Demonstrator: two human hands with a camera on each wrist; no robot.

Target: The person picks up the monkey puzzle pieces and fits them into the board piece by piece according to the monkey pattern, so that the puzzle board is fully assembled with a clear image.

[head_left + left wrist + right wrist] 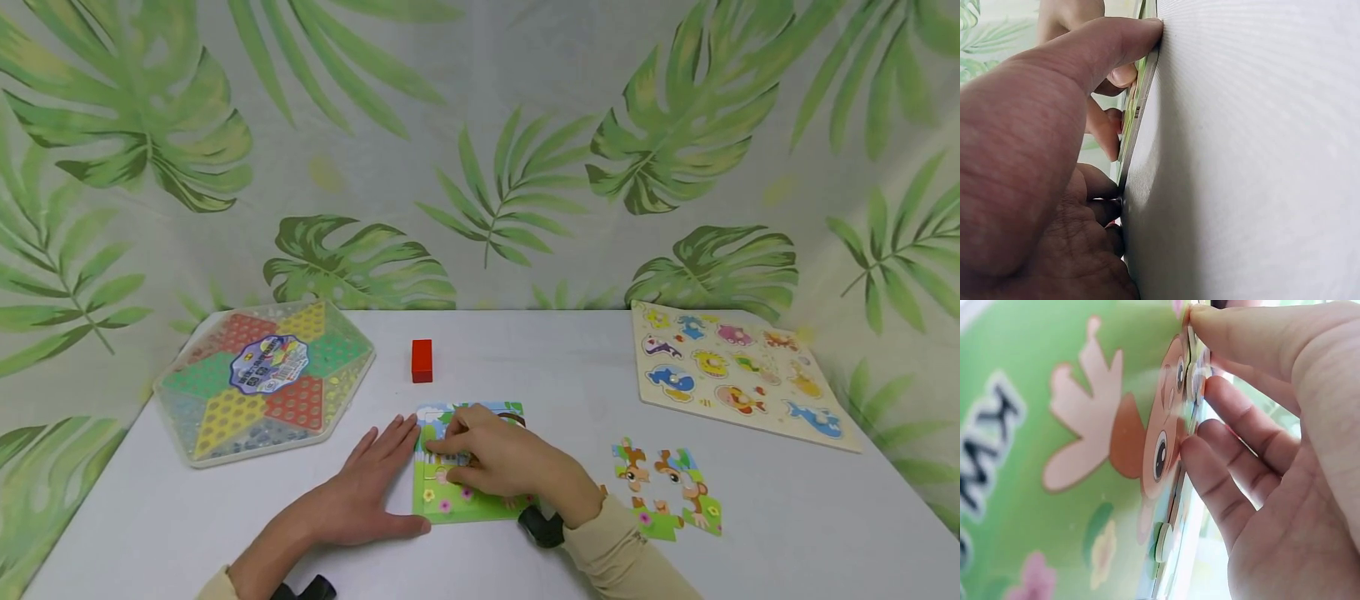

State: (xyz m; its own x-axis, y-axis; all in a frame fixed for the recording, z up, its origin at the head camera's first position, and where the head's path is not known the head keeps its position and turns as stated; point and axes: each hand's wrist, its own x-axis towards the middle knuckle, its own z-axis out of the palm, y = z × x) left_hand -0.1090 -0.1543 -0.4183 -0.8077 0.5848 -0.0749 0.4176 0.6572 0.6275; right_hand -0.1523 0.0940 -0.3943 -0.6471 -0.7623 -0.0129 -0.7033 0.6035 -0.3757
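A square jigsaw board (491, 512) with a cartoon monkey picture and a green flowered border lies on the table. My left hand (367, 492) lies spread along its left side, the index finger and thumb (1141, 30) at its edge. Over the board, my right hand (498, 454) pinches a jigsaw piece low against the board, thumb and fingers (1216, 481) bent around it. A raised piece tab (1164, 542) shows beside the fingers in the right wrist view. The hand covers most of that piece from above. Several loose monkey jigsaw pieces (693, 492) lie right of the right forearm.
Behind the board stands a red block (422, 362). A hexagonal Chinese checkers box (273, 379) lies at the back left, and a wooden sea-animal peg puzzle (738, 375) at the back right. A leaf-patterned curtain (495, 192) hangs behind the white table (517, 350).
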